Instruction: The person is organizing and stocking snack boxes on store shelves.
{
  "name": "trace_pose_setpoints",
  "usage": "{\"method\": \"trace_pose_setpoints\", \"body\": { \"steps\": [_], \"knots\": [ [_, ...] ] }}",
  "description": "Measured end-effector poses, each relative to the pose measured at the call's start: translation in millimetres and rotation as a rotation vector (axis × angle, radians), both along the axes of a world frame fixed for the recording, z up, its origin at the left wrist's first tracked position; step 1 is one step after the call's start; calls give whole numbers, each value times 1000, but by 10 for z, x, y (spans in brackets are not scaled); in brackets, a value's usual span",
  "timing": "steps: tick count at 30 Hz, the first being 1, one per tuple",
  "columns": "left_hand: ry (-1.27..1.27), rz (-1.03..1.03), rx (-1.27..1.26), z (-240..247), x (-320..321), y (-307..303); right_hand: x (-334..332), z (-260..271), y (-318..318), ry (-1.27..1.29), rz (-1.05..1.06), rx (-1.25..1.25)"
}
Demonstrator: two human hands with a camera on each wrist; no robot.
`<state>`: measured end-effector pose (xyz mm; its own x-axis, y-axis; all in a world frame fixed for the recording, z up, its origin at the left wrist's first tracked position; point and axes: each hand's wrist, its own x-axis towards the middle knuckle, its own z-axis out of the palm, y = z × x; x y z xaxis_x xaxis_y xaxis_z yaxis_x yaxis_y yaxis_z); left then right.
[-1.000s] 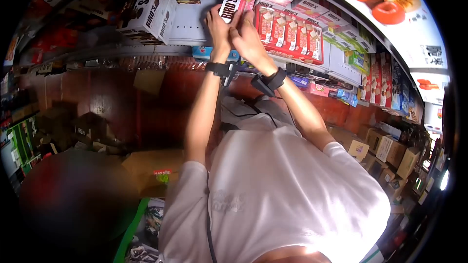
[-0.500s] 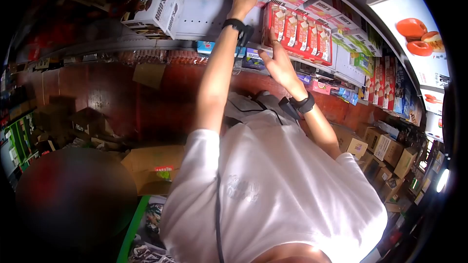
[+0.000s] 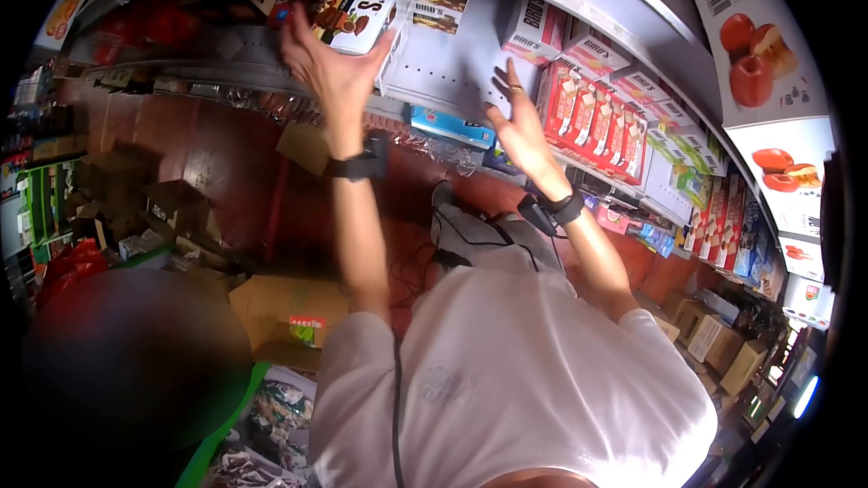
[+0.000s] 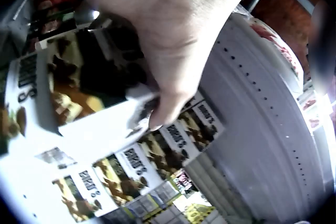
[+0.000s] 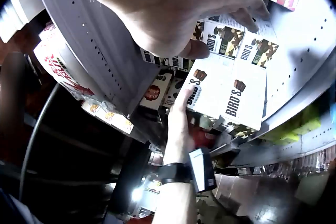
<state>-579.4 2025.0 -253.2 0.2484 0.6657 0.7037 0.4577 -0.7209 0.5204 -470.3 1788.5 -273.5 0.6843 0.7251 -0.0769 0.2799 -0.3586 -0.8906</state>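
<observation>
Head view: the left hand has crossed left to the large white box, and the right hand is spread and empty.
I see both hands well apart now, where they were close together at the pink box; I take this as attention passing from the pink box to the white one. The left hand spreads over the near end of the white box, its thumb touching an edge, but I cannot tell on my feed how firmly its fingers hold. The white box sits at the left of the shelf, beside the small stacked boxes; the pink box stands farther right, behind the red carton.
</observation>
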Motion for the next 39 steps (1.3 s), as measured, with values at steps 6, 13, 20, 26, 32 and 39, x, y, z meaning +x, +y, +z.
{"method": "trace_pose_setpoints", "body": {
  "steps": [6,13,20,26,32,39],
  "knots": [
    [-224,-149,-283,-147,-205,-205,-39,28,364,346,119,61],
    [-360,-371,-169,-329,-94,-1343,-250,-171,110,719,-50,439],
    [-342,-247,-167,-902,717,-1500,-241,-555,-925,230,-99,19],
    [-348,-301,-86,-1137,768,-1634,-403,-120,-936,120,-112,126],
    [-279,-284,-260,-1196,1129,-1452,157,116,-462,-693,-27,44],
    [75,-45,-434,-1299,2004,-1147,1201,-397,124,-776,43,-471]
  ]
}}
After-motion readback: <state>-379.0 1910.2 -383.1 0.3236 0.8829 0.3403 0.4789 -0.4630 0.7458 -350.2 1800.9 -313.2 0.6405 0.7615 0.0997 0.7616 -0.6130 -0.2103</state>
